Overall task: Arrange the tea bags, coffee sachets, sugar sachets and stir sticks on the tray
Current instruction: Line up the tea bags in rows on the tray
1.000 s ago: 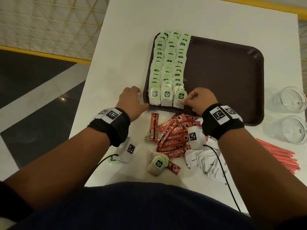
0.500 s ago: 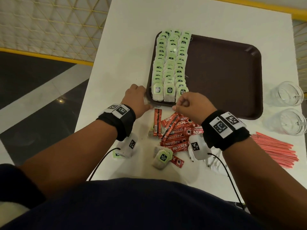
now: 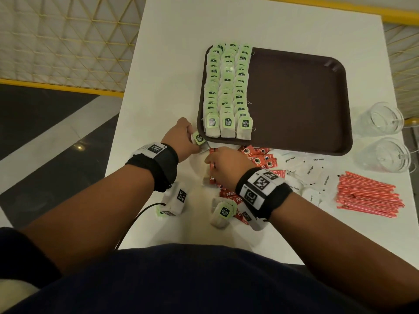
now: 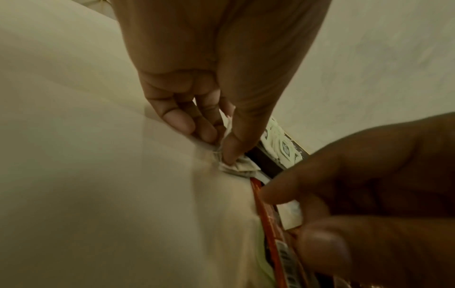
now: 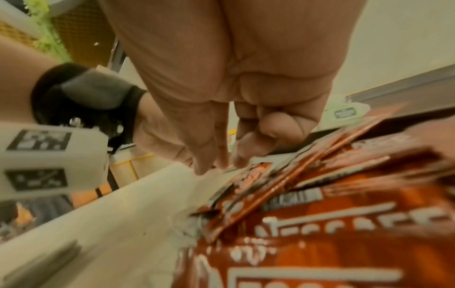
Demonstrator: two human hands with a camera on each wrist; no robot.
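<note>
Brown tray (image 3: 299, 98) w/ raised rim sits mid white table (image 3: 272, 26): 3 rows of green-tagged tea bags (image 3: 226, 87) fill its left side, rest bare. Left hand (image 3: 181, 141) pinches a soft paper tea bag (image 3: 199, 139) just off tray's near-left corner; 0.5 s ago it lay at the rim. Right hand (image 3: 226, 166), fingers curled onto glossy red coffee sachets (image 3: 260, 157), has pulled back from the tray; grip unclear.
</note>
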